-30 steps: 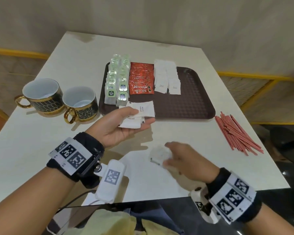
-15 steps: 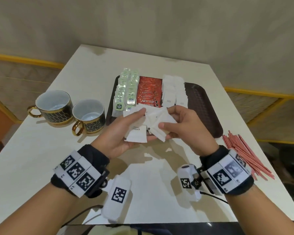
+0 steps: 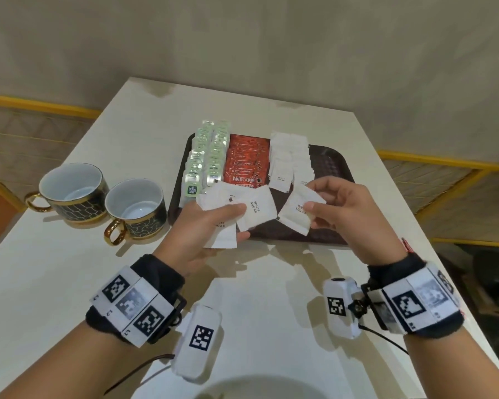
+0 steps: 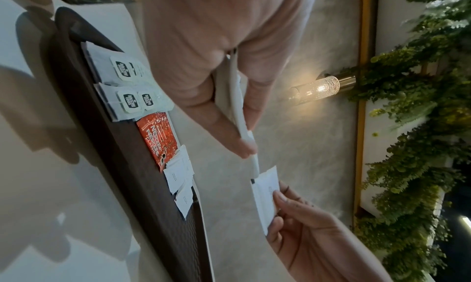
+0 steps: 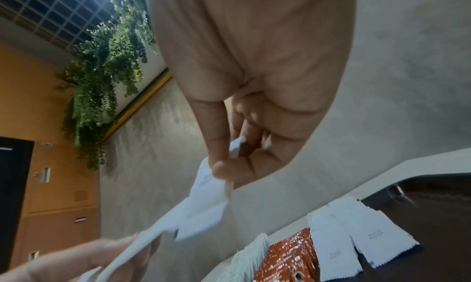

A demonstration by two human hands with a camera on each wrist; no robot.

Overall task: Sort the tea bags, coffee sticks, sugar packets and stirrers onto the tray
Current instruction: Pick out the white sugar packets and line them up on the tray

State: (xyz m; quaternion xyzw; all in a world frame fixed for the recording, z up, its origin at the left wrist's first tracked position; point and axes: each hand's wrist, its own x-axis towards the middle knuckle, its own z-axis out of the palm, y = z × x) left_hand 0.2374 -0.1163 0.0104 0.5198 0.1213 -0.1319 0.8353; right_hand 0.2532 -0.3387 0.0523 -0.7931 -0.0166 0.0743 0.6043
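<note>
Half a second ago your two hands met over one fan of sugar packets; now your right hand (image 3: pixel 343 208) has peeled a packet (image 3: pixel 298 211) off and drawn it clear to the right, thumb and fingers pinched on its near edge. A second ago that hand was low on the table grabbing a loose packet, so the loose ones are now gathered. Your left hand (image 3: pixel 211 226) grips the rest of the fan (image 3: pixel 236 208), thumb curled on top, above the tray's near rim.

Meaning: you're dealing packets one by one; I'd judge the next one goes onto the sugar rows (image 3: pixel 288 159).

The tray (image 3: pixel 326 165) is dark brown, textured, with rounded corners. Tea bags (image 3: pixel 208 159) sit in two columns at its left, glossy pale-green wrappers. Coffee sticks (image 3: pixel 244 162) lie next to them, shiny red foil. The sugar rows lie right of those: flat white paper squares with serrated ends. The right part of the tray is bare.

Stirrers are barely in view, just a red sliver (image 3: pixel 406 245) at the table's right edge, off the tray.
</note>
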